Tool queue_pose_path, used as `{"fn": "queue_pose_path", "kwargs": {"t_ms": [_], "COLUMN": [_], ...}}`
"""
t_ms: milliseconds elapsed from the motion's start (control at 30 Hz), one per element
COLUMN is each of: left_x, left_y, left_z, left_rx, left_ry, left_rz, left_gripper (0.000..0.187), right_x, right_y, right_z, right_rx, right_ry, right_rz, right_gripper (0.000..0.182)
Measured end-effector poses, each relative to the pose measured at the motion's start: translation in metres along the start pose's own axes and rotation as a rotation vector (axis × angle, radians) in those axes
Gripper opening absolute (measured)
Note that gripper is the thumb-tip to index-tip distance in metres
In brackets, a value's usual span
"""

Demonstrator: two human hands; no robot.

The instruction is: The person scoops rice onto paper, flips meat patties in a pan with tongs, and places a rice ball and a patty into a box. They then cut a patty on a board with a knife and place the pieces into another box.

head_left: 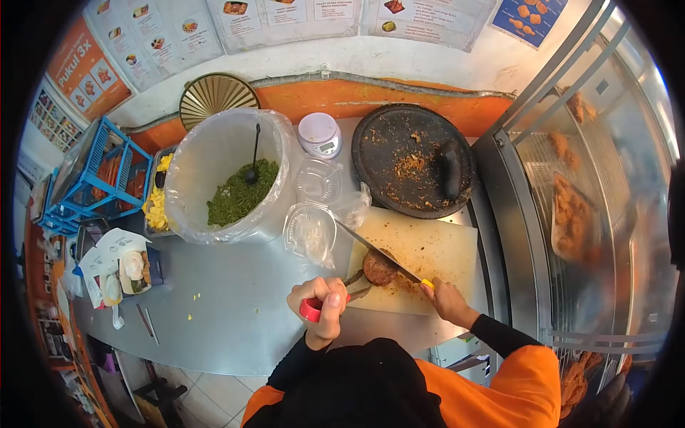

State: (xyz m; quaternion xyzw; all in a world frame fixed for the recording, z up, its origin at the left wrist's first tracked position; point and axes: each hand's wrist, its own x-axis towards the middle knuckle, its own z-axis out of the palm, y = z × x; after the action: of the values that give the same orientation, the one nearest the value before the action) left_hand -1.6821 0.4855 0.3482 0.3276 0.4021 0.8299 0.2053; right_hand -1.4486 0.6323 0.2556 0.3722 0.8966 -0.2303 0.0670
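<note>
Up on the wall, an orange poster reads "Pukul 3x", the only writing clear enough to read; the other menu sheets beside it show food photos with print too small to make out. Below, a grey metal counter runs along an orange-edged wall, with pale floor tiles under it. On the counter lies a pale cutting board, and on it sits a brown fried patty. The left hand is curled tight around red-handled tongs, whose tips pinch the patty. The right hand grips the yellow handle of a knife, its blade lying across the patty. Behind the board stand a dark stone mortar, a small kitchen scale, clear plastic boxes and a lined bucket of chopped greens. A blue rack stands at the left, a glass display case of fried food at the right.
</note>
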Motion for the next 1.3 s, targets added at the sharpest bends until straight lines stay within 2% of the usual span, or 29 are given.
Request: {"fn": "queue_pose_path", "kwargs": {"t_ms": [67,233,333,400,500,800,867,1033,1100,1300], "left_x": [-0.002,-0.005,-0.009,-0.01,-0.01,-0.006,-0.008,-0.015,-0.014,-0.016], "left_y": [-0.001,0.0,0.009,0.02,0.022,0.005,0.006,0.0,-0.003,0.001], "left_z": [-0.001,-0.004,-0.007,-0.01,-0.012,-0.003,-0.001,-0.003,-0.004,-0.013], "left_rx": [-0.008,-0.039,-0.061,-0.046,-0.107,-0.085,-0.085,-0.082,-0.069,-0.129], "left_ry": [0.026,0.051,0.084,0.096,0.074,0.006,0.012,0.069,0.071,0.053], "left_rz": [-0.002,0.011,0.059,0.161,0.188,0.055,0.036,0.114,0.171,0.188], "left_gripper": [0.032,0.031,0.031,0.027,0.026,0.029,0.029,0.029,0.029,0.027], "right_x": [-0.003,-0.026,-0.043,-0.05,-0.058,-0.037,-0.026,-0.031,-0.037,-0.082], "right_y": [-0.003,0.0,-0.003,-0.013,-0.026,-0.025,-0.023,-0.018,-0.01,-0.021], "right_z": [0.003,-0.003,-0.011,-0.023,-0.027,-0.007,0.005,0.032,0.028,-0.009], "right_rx": [0.095,0.096,0.108,0.113,0.097,0.005,-0.01,0.097,0.15,0.075], "right_ry": [0.027,0.008,0.018,0.036,0.037,0.03,0.065,0.111,0.11,0.038], "right_rz": [0.017,0.08,0.137,0.147,0.221,0.08,-0.018,0.062,0.04,0.216], "right_gripper": [0.045,0.045,0.045,0.046,0.047,0.048,0.047,0.047,0.047,0.046]}}
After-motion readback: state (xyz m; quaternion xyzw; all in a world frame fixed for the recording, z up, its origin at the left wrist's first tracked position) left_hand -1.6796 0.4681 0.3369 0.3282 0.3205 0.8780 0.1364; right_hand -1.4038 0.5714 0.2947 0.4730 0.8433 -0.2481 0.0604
